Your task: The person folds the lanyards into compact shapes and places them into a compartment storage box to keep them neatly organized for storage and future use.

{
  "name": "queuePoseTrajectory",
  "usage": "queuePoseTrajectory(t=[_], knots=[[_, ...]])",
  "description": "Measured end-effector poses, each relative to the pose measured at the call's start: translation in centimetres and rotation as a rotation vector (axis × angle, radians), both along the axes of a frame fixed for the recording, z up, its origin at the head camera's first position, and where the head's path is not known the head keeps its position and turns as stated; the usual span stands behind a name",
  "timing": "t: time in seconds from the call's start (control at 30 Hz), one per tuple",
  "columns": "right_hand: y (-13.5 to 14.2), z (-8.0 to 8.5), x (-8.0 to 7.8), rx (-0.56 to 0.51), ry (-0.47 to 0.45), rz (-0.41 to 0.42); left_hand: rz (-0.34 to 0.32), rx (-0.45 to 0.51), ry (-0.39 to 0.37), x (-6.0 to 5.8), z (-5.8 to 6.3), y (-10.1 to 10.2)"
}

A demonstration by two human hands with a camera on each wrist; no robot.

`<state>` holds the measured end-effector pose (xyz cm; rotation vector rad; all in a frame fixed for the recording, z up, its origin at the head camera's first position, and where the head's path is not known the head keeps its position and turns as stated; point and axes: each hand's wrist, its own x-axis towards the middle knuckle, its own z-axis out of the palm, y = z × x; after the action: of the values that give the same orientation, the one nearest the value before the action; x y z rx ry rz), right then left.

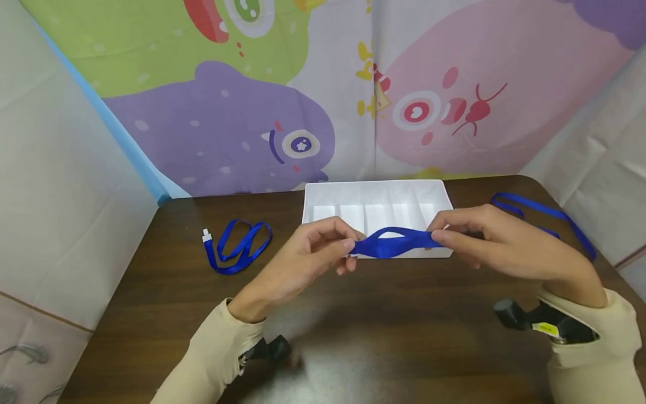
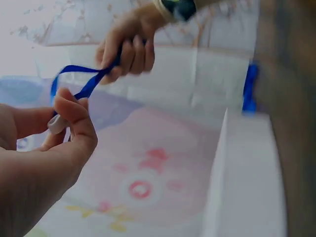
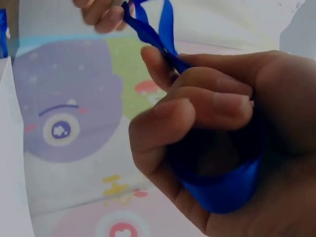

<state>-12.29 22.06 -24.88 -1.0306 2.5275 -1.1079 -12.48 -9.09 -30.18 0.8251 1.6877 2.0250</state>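
A blue lanyard (image 1: 386,247) is stretched between both hands above the table, its two straps bowed apart in a small loop. My left hand (image 1: 318,247) pinches one end between thumb and fingers. In the left wrist view a white clip (image 2: 58,124) shows between those fingertips. The other end is gripped by my right hand (image 1: 492,241). In the right wrist view, more of the blue strap (image 3: 224,192) lies coiled inside that hand's curled fingers.
Behind the hands stands a white compartment box (image 1: 378,189). A second blue lanyard (image 1: 229,268) with a white clip lies coiled on the table (image 1: 393,331) at left. Another blue strap (image 1: 537,205) lies at right, partly hidden by the right hand. A cartoon-patterned cloth (image 1: 202,134) hangs behind.
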Motion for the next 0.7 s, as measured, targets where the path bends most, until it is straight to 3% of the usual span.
queuePoseTrajectory(t=[0.1,0.2,0.33,0.47,0.57,0.7], knots=[[0.1,-0.2,-0.3,-0.009,-0.017,-0.009,0.083,-0.11,0.128,-0.1,0.9,-1.0],[0.2,-0.5,-0.5,-0.046,-0.004,0.012,0.129,-0.147,0.209,-0.2,1.5,-1.8],[0.3,-0.5,-0.6,-0.066,0.02,0.004,0.168,-0.188,0.264,0.0,2.1,-2.6],[0.5,-0.5,-0.7,-0.084,-0.054,-0.026,0.193,-0.22,0.294,0.1,2.6,-3.2],[0.7,-0.5,-0.9,-0.111,-0.073,0.004,0.211,-0.241,0.325,0.2,2.9,-3.6],[0.7,-0.7,-1.2,-0.141,-0.028,0.066,0.207,-0.29,0.374,0.3,3.4,-4.2]])
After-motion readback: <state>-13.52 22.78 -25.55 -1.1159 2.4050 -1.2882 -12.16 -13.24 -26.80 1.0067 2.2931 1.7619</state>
